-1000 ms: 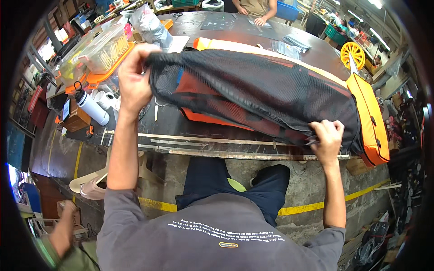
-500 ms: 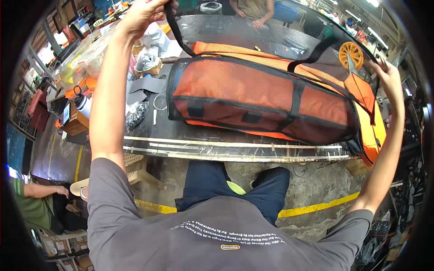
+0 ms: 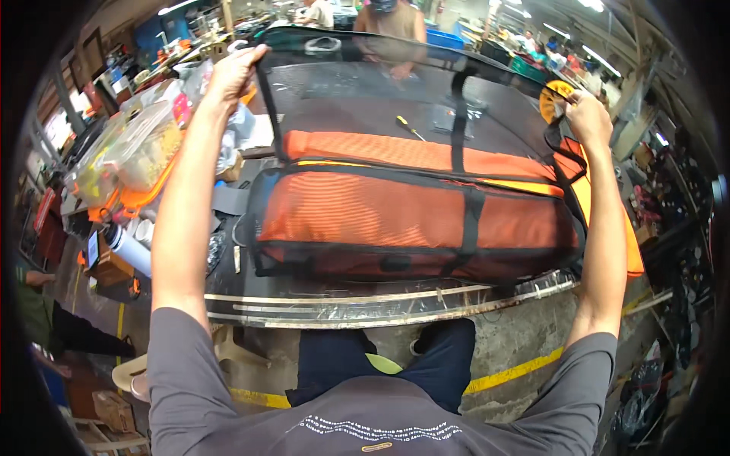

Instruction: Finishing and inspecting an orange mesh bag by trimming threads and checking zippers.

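Hands (image 3: pixel 236 70) (image 3: pixel 585 118) high on black mesh flap (image 3: pixel 365 83) above orange bag (image 3: pixel 411 220).

The orange bag (image 3: pixel 411 220) fills mid-frame; boxes (image 3: pixel 141 148) crowd the upper left; bare tabletop (image 3: pixel 426 106), apparently passable, holds a screwdriver (image 3: pixel 409 128).

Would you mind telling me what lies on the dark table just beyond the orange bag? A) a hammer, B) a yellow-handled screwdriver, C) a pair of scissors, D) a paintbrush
B: a yellow-handled screwdriver lies on the dark table behind the orange bag, seen through the black mesh flap that the left hand and right hand hold raised.
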A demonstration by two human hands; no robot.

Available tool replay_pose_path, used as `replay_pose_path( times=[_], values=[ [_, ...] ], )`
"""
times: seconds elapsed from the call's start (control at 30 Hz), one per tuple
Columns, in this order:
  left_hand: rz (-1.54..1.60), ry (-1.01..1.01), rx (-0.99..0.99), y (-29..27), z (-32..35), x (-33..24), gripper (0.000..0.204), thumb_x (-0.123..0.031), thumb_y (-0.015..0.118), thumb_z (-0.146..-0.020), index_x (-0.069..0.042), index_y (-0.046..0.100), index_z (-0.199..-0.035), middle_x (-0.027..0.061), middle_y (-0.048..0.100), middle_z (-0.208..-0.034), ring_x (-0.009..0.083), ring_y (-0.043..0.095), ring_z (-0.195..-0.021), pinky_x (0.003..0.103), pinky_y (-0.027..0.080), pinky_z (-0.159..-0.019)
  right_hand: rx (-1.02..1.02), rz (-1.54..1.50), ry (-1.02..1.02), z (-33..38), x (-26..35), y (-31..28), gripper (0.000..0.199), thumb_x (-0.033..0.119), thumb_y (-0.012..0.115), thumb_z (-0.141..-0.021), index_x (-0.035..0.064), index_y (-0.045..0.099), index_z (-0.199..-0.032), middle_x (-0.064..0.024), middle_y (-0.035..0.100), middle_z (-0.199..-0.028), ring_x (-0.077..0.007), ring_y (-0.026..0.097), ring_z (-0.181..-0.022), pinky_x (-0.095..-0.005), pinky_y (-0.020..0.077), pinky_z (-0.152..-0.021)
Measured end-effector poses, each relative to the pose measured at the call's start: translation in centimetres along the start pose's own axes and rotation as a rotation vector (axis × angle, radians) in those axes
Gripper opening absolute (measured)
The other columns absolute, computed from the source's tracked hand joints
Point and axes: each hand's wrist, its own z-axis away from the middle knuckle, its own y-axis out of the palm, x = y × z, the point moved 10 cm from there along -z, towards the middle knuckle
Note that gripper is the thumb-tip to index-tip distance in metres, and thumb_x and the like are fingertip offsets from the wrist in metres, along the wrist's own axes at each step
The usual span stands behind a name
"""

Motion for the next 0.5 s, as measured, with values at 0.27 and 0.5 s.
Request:
replay_pose_path(
  times=[0.27, 0.5],
  values=[
    [-0.032, -0.106, -0.102, 0.4, -1.6, 4.0, 0.029, -0.043, 0.084, -0.102, -0.019, 0.084, -0.118, -0.0034, 0.085, -0.094, -0.0009, 0.066, -0.063, 0.017, 0.036, -0.046, 0.071, 0.149, 0.074, -1.7, -5.9, 2.8, 0.032, 0.034, 0.067, -0.1, 0.024, 0.082, -0.127, -0.0134, 0.081, -0.125, -0.0377, 0.078, -0.116, -0.0514, 0.0615, -0.097],
    [-0.07, -0.169, -0.172, -0.7, -1.7, 5.3, 0.028, -0.042, 0.083, -0.102, -0.015, 0.083, -0.112, 0.002, 0.087, -0.102, 0.0024, 0.075, -0.073, 0.019, 0.048, -0.054, 0.035, -0.025, 0.127, -2.6, -12.7, 5.1, 0.035, 0.039, 0.072, -0.101, 0.0222, 0.082, -0.13, -0.0131, 0.084, -0.114, -0.0336, 0.08, -0.11, -0.0468, 0.0601, -0.094]
  ],
)
